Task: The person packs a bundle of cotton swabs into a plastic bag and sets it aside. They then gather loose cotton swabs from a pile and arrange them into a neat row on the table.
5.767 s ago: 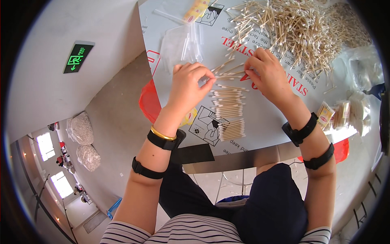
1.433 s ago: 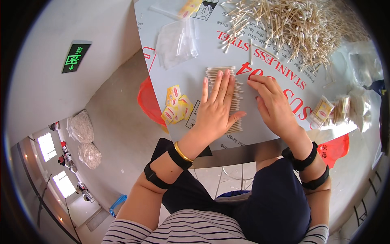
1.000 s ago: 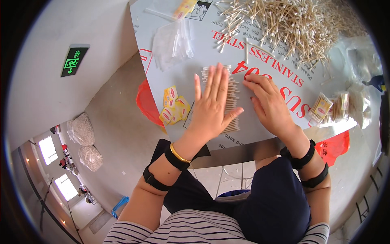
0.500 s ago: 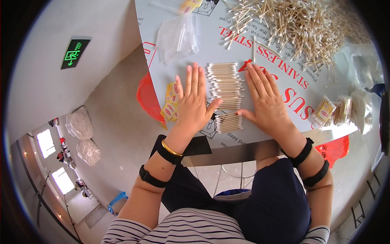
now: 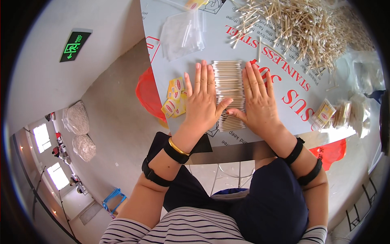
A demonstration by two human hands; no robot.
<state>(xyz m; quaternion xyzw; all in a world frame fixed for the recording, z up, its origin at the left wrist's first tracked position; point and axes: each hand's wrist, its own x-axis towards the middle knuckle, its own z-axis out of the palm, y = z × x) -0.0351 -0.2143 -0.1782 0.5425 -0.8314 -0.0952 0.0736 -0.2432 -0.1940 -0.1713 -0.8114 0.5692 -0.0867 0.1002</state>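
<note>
A column of cotton swabs (image 5: 229, 83) lies on the table between my hands, the sticks side by side and running left to right. My left hand (image 5: 203, 99) rests flat along the left ends of the swabs, its fingers stretched out away from me. Along the right ends lies my right hand (image 5: 261, 97), flat too, with fingers extended. Both thumbs reach inward over the lower part of the column, their tips close together. Neither hand grips anything; the palms' undersides are hidden.
A large heap of loose swabs (image 5: 300, 28) covers the far right. Clear plastic bags (image 5: 185, 34) lie at the far left, yellow cards (image 5: 174, 95) beside my left hand. Filled swab packs (image 5: 325, 112) sit at the right edge. A red bag (image 5: 149, 93) hangs by the left edge.
My hands have come closer together, pressing in on the swab column from both sides. The swab ends now line up more evenly. The view has shifted slightly.
</note>
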